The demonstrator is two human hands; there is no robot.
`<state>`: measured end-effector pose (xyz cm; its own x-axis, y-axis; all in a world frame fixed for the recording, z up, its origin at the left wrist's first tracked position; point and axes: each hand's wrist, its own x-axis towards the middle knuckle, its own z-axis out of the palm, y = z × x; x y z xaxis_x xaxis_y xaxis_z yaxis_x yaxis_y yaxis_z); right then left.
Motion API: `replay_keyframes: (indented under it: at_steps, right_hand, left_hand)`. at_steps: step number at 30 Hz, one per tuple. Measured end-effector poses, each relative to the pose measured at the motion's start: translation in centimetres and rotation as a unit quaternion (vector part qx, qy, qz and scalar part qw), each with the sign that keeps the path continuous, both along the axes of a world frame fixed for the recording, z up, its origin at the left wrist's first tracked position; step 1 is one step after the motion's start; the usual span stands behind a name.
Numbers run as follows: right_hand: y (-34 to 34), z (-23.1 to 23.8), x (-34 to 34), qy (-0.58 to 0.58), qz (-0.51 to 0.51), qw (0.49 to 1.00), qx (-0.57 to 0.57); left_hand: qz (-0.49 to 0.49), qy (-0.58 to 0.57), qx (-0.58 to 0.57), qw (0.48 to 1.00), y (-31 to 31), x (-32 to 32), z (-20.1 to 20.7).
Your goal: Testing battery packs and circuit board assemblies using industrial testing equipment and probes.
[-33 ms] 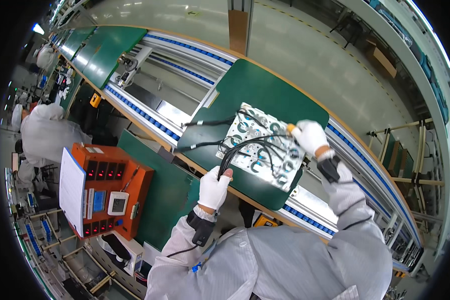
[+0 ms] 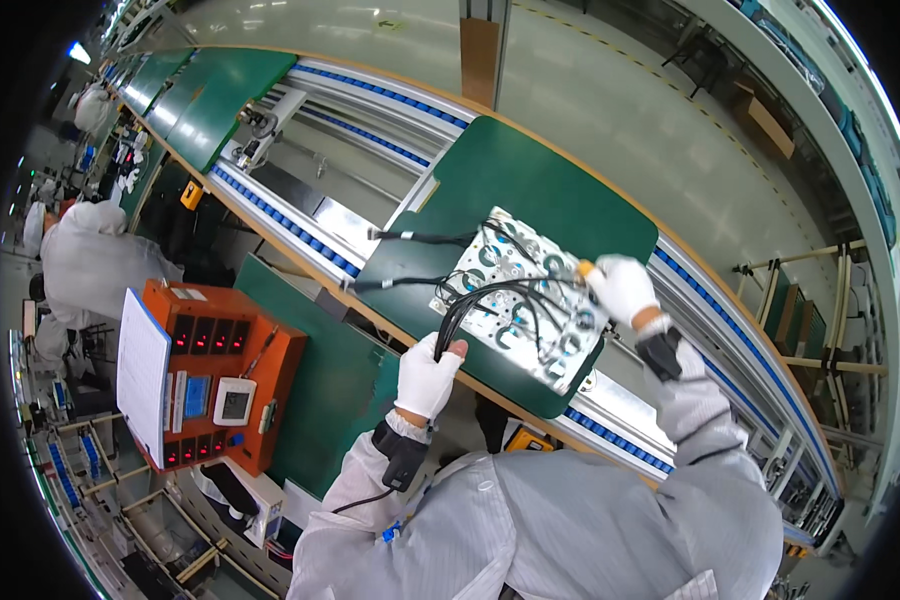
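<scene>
Pale metal plate (image 2: pixel 560 365), covered in dark rings and small blue spots, lying on a green board (image 2: pixel 530 170), ahead and to the right of the left hand (image 2: pixel 427 383) and just left of the right hand (image 2: pixel 623 290). Turned very slightly clockwise compared with an instant ago, with the right hand a touch nearer the body and the left hand in almost the same spot; apparently only a small change in the plate's angle. Black cables (image 2: pixel 450 322) arching over the plate and gathered into a bundle in the left hand, gloved in white, fingers folded closely around. Two loose cable ends (image 2: pixel 400 284) reaching past the plate's far-left side, ahead and left of that same hand. Right hand, also white-gloved, curled round a small yellow-orange piece (image 2: pixel 584 268) at the plate's right-hand edge; contact between piece and plate impossible to tell.

Along both sides of the green board, blue rollers (image 2: pixel 282 224), stretching from far ahead-left of the left hand to beyond the right hand. Left of the left hand, a green worktop (image 2: pixel 315 400) and an orange box (image 2: pixel 280 350) with red lit displays, white papers (image 2: pixel 142 380) and a small white screen (image 2: pixel 234 403). Just right of the left wrist, nearer the body, a yellow-and-black case (image 2: pixel 530 440). Farther left, beyond the box, a co-worker (image 2: pixel 100 265) in white clothing.
</scene>
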<state>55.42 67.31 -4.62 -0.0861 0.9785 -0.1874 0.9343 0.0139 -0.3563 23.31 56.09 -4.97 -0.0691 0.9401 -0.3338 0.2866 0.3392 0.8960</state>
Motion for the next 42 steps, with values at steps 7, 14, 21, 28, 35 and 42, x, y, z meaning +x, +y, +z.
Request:
replay_keyframes:
  at_steps: [7,14,21,28,35,42]
  right_hand:
    - [-7.1,1.4,-0.9,0.179,-0.023,0.955,-0.236]
    - [-7.7,-2.1,-5.1,0.116,-0.104,0.987,-0.043]
    - [-8.6,-4.2,-5.6,0.345,-0.082,0.932,-0.069]
    - [-13.3,0.7,-14.1,0.467,-0.050,0.876,-0.105]
    - [-15.9,1.6,-23.6,0.532,0.117,0.824,-0.153]
    - [-20.1,0.3,-31.3,0.529,0.158,0.811,-0.194]
  left_hand:
    - [-0.006,-0.044,-0.079,0.996,-3.6,0.0,-2.0]
    - [0.001,0.017,-0.055,0.998,-4.2,2.0,-2.6]
    - [0.072,-0.083,-0.026,0.994,-6.7,1.5,-2.8]
    - [0.157,0.024,-0.017,0.987,-15.2,-3.2,3.0]
    - [0.336,0.088,0.048,0.937,-24.6,-6.4,6.7]
    - [0.418,0.076,0.028,0.905,-30.3,-11.4,5.7]
